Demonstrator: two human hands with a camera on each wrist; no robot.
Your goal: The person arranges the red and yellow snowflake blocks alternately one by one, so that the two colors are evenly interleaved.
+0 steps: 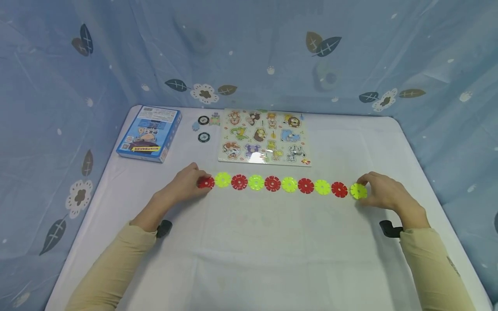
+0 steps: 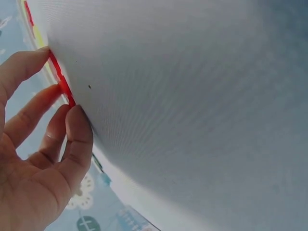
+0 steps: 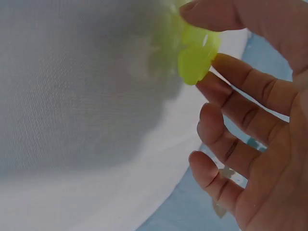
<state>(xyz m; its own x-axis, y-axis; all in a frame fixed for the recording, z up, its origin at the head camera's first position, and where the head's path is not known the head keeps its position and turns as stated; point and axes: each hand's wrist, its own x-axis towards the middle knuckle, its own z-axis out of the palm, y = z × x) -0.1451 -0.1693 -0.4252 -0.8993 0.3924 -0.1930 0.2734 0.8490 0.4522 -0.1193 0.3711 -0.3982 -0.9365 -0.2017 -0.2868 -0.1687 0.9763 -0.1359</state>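
A straight chain of notched plastic snowflake discs, red and yellow-green by turns, runs left to right across the white table, with a red disc (image 1: 272, 183) near its middle. My left hand (image 1: 186, 183) pinches the red snowflake disc (image 1: 206, 183) at the left end; the left wrist view shows thumb and fingertips on that disc's edge (image 2: 61, 79). At the right end, my right hand (image 1: 385, 193) holds the yellow-green snowflake disc (image 1: 358, 191) between thumb and fingers. Close up in the right wrist view, that yellow-green disc (image 3: 198, 55) sits against thumb and index finger.
Behind the chain lies an animal puzzle board (image 1: 264, 137). A blue box (image 1: 149, 134) is at the back left. Between them are two dark round chips, one nearer the front (image 1: 204, 137), and small figure pieces (image 1: 215, 119). Patterned blue curtains (image 1: 249, 52) enclose the table.
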